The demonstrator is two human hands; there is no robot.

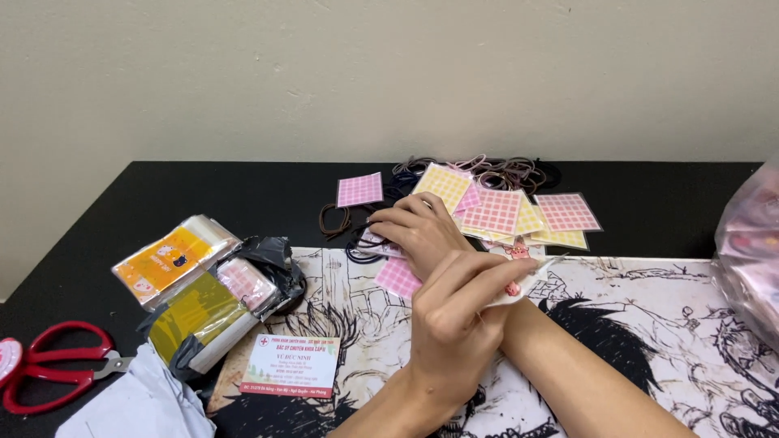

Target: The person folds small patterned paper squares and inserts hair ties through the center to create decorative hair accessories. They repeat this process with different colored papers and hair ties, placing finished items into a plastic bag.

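- Arms cross: the left hand [450, 320] comes up from the bottom centre, and the right hand [418, 231] reaches over to the left above it.
- Left hand fingers are pinched together on a small clear packet [523, 284] with a pink bit inside; contents too small to make out.
- Right hand lies fingers down on the counter [203, 191], touching a clear packet [375, 241] at the hair ties [345, 223]; can't tell if its fingers grip anything, the tips are hidden.
- Pink checked card [398, 277] sits just beside the left hand, partly covered.
- Pile of pink and yellow checked cards [507, 212] behind the hands, overlapping; more hair ties [503, 172] behind them.
- Black-and-white drawn mat [649, 324] under the arms.
- Left side: stack of plastic sleeves [195, 280], white card [290, 365], red scissors [53, 365] cut off at the edge.
- Right edge: blurred pink bag [751, 251], cut off.
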